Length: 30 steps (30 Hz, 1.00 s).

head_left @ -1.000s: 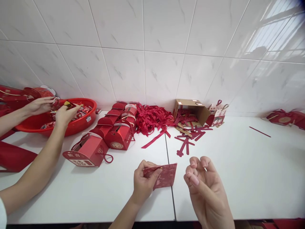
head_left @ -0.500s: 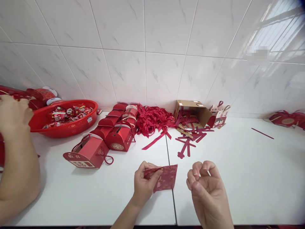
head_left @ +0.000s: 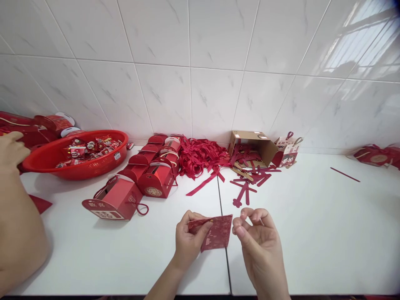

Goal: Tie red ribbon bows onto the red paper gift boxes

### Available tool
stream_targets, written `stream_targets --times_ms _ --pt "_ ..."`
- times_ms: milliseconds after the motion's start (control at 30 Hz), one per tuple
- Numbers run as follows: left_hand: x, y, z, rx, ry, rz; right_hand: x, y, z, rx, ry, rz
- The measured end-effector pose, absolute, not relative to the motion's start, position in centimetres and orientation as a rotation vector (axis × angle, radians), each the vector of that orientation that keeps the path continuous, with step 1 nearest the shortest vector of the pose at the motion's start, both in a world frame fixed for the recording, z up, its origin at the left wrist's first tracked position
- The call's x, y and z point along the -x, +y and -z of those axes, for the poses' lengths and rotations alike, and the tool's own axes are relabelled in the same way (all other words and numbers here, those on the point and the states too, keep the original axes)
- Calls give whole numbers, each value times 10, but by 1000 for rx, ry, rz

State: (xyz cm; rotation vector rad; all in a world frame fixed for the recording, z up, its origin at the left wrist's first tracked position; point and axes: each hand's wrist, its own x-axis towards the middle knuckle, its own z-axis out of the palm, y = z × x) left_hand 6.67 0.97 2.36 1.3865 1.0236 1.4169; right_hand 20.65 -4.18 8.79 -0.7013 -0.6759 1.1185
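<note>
My left hand (head_left: 188,241) is closed on a flat red patterned card piece (head_left: 217,233), held just above the white table near its front edge. My right hand (head_left: 258,241) is right beside the card's right edge, fingers curled with thumb and forefinger pinched close together. Whether they touch the card or hold anything small I cannot make out.
Several red gift boxes (head_left: 150,175) stand left of centre, by a ribbon heap (head_left: 200,156) and a tipped cardboard box (head_left: 253,146) spilling red strips. A red basin (head_left: 78,156) of sweets sits far left. Another person's arm (head_left: 15,216) fills the left edge.
My right hand has moved left, up to the card's edge. The other person's hands have left the red basin and drawn back to the left.
</note>
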Motion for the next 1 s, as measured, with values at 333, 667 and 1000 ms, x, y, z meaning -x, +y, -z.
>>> stream_targets --times_ms 333,667,1000 --pt "-68 11 -24 -1381 1026 -1421 -206 -45 -86 685 -733 -1152" --pt "-66 10 -21 -1357 1015 -1399 -227 -31 -65 958 -723 -1010" --pt "-66 11 -21 -1342 1031 -1379 -257 -9 -33 1231 -758 -822"
